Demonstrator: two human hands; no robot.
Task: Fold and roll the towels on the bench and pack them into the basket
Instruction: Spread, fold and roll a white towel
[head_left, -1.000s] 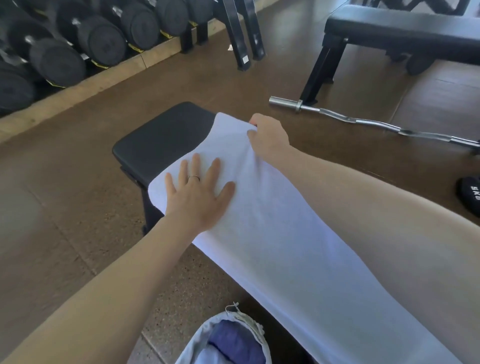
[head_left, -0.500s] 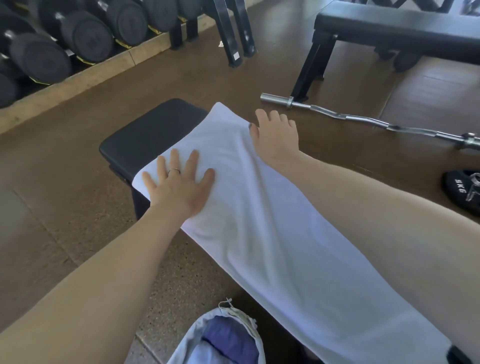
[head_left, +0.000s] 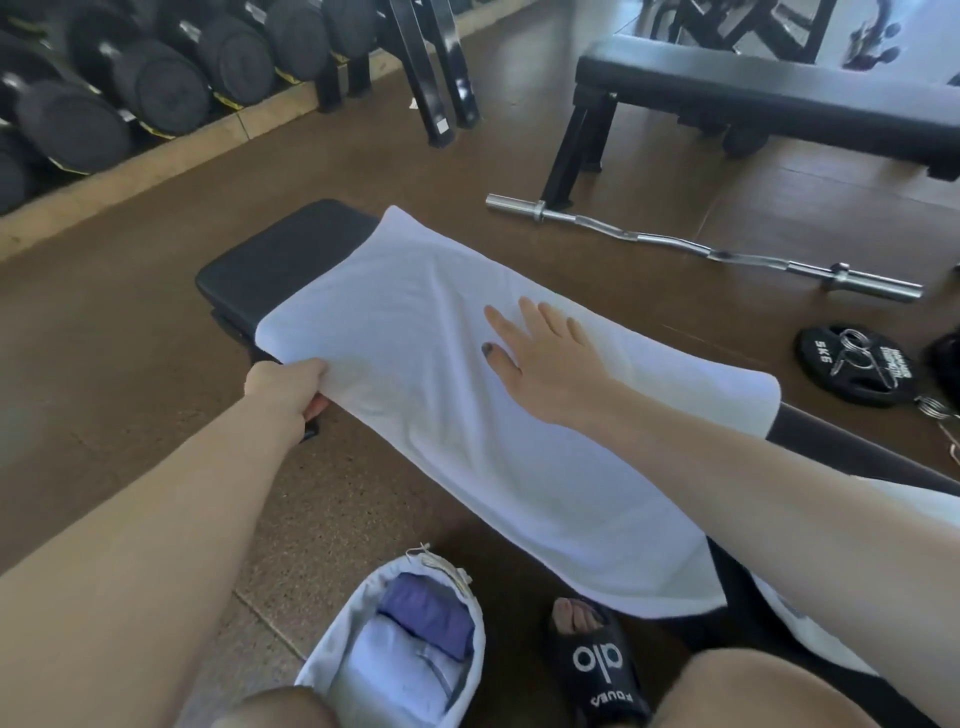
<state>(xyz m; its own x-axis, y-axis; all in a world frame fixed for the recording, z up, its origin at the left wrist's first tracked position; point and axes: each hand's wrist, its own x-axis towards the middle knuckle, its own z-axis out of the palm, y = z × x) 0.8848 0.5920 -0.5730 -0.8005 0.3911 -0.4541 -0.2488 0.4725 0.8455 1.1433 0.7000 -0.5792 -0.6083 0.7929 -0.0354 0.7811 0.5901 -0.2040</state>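
The white towel (head_left: 467, 395) lies lengthwise along the black padded surface (head_left: 291, 254), its far end short of the pad's end and its near long edge overhanging toward the floor. The left hand (head_left: 285, 382) pinches that overhanging edge — grip closed on cloth. The right hand (head_left: 540, 353) rests flat mid-towel, fingers spread. Below, the white basket (head_left: 332, 660) stands open on bare floor beside a sandalled foot (head_left: 592, 660) — folded cloth inside.

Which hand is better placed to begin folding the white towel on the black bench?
Probably the left hand: it already grips the near long edge of the white terry towel and could carry it over. The right hand lies flat on top, better for pinning the towel.
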